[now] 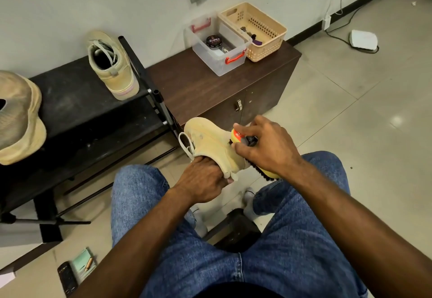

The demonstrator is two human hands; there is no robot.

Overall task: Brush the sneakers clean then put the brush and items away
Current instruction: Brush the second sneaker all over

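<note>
Two hands share the work above the knees: the left hand (203,178) is pushed inside the tan suede sneaker (210,145), bracing its soft, light upper from within, while the right hand (266,148) grips the stiff yellow brush (268,172) against the sneaker's side.

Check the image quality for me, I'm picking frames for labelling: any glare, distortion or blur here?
Head view: wide-angle bending curves the wall and floor lines; a small ceiling-light glare sits on the floor tiles; the sneaker, brush and both hands read fairly sharp; edges look softer.
</note>
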